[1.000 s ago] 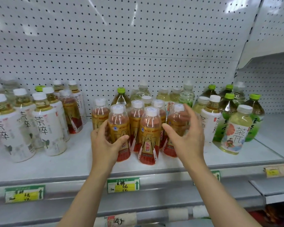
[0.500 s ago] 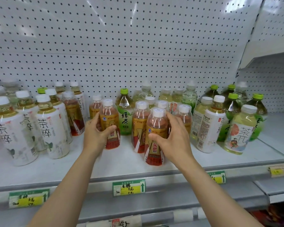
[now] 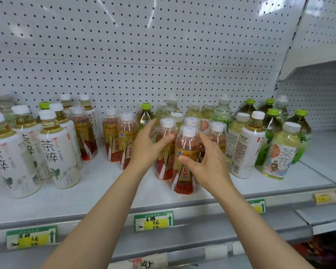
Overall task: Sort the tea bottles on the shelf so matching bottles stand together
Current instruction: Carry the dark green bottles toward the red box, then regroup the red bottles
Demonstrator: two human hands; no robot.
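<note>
Gripping the front red-and-gold-labelled plastic tea bottle [image 3: 185,162] near the white shelf [image 3: 105,195] edge, right hand [image 3: 208,164] curled round it; left hand [image 3: 146,146], fingers spread, thumb touching the matching white-capped bottle [image 3: 164,150] just behind.

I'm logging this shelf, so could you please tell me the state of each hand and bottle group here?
Left hand: open, fingers spread at a red bottle.
Right hand: grips the front red bottle.
Front red bottle: upright, capped.
Two red bottles at left: upright, standing free.
White-label bottles: upright, grouped left.
Green-cap bottles: upright, right.
</note>
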